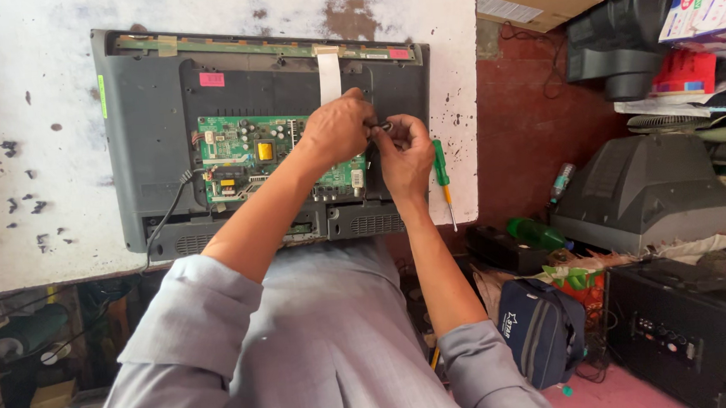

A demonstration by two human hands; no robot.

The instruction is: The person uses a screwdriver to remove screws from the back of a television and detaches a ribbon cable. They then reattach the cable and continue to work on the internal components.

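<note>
A flat television (148, 141) lies face down on a white worktable (40, 204), its back cover off and a green circuit board (240, 152) exposed. A white flat ribbon cable (328, 72) runs from the board area to the top edge strip. My left hand (338, 129) and my right hand (406, 156) meet over the right side of the board, pinching a small dark part (380, 127) between the fingertips. A green-handled screwdriver (442, 175) lies on the table just right of my right hand.
Small dark screws and bits (14, 185) dot the table's left side. A black power cord (161, 227) hangs off the near edge. To the right stand an old grey television (648, 189), a black speaker box (684, 328), a dark blue bag (539, 331) and stacked boxes (705, 12).
</note>
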